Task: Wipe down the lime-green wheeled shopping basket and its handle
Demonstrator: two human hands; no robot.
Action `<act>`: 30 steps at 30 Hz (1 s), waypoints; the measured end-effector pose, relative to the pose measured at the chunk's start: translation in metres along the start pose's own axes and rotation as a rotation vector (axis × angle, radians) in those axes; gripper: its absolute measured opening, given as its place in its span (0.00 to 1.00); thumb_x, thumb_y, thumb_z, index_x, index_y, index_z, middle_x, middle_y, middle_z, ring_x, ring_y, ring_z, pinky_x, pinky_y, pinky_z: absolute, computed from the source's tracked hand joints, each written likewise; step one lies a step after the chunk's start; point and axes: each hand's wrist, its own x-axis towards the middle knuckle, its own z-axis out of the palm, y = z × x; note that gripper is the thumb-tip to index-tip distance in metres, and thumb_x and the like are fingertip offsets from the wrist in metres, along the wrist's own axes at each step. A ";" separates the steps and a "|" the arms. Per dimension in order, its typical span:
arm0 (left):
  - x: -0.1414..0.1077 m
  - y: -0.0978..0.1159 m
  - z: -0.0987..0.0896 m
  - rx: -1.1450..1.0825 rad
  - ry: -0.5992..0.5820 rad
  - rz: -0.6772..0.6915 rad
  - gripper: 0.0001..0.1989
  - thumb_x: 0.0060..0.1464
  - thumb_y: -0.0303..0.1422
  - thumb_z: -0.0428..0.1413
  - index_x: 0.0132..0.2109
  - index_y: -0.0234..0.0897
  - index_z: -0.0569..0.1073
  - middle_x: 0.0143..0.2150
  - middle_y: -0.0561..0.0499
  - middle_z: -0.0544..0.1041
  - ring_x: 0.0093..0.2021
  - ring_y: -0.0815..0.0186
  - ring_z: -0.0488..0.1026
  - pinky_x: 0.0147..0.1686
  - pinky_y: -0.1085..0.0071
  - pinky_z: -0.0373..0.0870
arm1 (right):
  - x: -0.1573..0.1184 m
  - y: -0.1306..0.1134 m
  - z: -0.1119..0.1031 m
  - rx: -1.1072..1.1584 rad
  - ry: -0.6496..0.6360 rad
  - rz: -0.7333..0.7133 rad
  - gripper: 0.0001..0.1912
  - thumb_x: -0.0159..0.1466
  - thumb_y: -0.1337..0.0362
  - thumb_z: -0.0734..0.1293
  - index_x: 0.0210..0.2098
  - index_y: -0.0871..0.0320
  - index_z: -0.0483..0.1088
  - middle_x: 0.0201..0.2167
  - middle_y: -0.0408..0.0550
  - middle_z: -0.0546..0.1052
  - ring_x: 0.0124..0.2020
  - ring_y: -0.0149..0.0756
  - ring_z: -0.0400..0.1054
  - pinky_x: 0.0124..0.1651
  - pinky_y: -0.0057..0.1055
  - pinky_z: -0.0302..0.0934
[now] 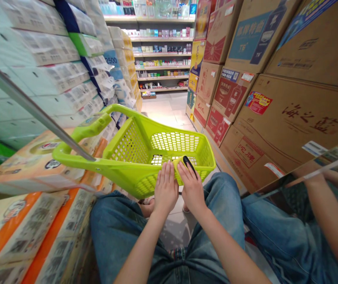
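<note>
Left hand [166, 193] and right hand [190, 190] side by side at the basket's [124, 173] near rim

Head view: the left hand's fingers are straight, close together and point away from the person at the near rim. Just beside it, the right hand has its fingers laid over a yellow item [180, 159] with a black part [186, 160]. Its palm side is hidden, so I cannot tell whether it pinches the item or only rests on it. That item is at the near rim, toward the basket's right end as seen here.

I judge the handling to be under way, not finished: both hands are at the item, and it is not yet let go. How much is left I cannot tell.

A metal rod [68, 136] slants up from the basket's left part. White packs [56, 43] are stacked on the left, with orange-banded packs [17, 240] lower down. Boxes [299, 112] rise on the right. Beyond the basket, the floor [169, 104] leads to shelves [159, 39].
</note>
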 end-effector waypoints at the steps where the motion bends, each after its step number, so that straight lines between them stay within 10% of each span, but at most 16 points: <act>1: 0.000 0.001 0.000 -0.002 -0.001 -0.001 0.34 0.65 0.28 0.42 0.74 0.30 0.39 0.74 0.40 0.53 0.74 0.57 0.45 0.69 0.54 0.54 | -0.005 0.010 -0.003 -0.007 0.001 -0.016 0.40 0.59 0.79 0.56 0.70 0.54 0.53 0.69 0.46 0.62 0.72 0.38 0.46 0.70 0.43 0.47; 11: 0.002 0.001 -0.001 -0.031 -0.002 -0.010 0.34 0.65 0.29 0.42 0.74 0.31 0.38 0.74 0.40 0.51 0.74 0.56 0.46 0.69 0.54 0.53 | -0.037 0.116 -0.029 0.096 0.141 0.176 0.45 0.52 0.81 0.55 0.69 0.54 0.56 0.68 0.47 0.63 0.70 0.36 0.55 0.71 0.43 0.51; 17: 0.002 0.001 -0.002 -0.037 0.012 -0.005 0.35 0.65 0.28 0.42 0.74 0.31 0.36 0.74 0.39 0.52 0.74 0.56 0.46 0.69 0.54 0.53 | -0.023 0.070 -0.023 -0.020 0.150 0.276 0.44 0.52 0.80 0.56 0.68 0.54 0.58 0.67 0.49 0.65 0.70 0.42 0.54 0.67 0.46 0.53; 24: 0.000 -0.003 0.003 -0.026 0.019 0.000 0.35 0.64 0.28 0.42 0.74 0.33 0.38 0.74 0.40 0.54 0.74 0.57 0.46 0.69 0.54 0.55 | 0.004 -0.016 0.006 -0.024 0.061 0.063 0.36 0.61 0.77 0.57 0.68 0.53 0.58 0.67 0.47 0.65 0.69 0.41 0.54 0.66 0.45 0.46; 30: 0.000 -0.001 -0.001 -0.013 0.004 -0.001 0.35 0.64 0.28 0.43 0.74 0.30 0.39 0.73 0.39 0.54 0.74 0.57 0.46 0.69 0.54 0.55 | -0.004 -0.003 0.003 0.008 0.009 -0.009 0.37 0.61 0.78 0.56 0.69 0.53 0.56 0.68 0.46 0.63 0.70 0.37 0.52 0.68 0.42 0.46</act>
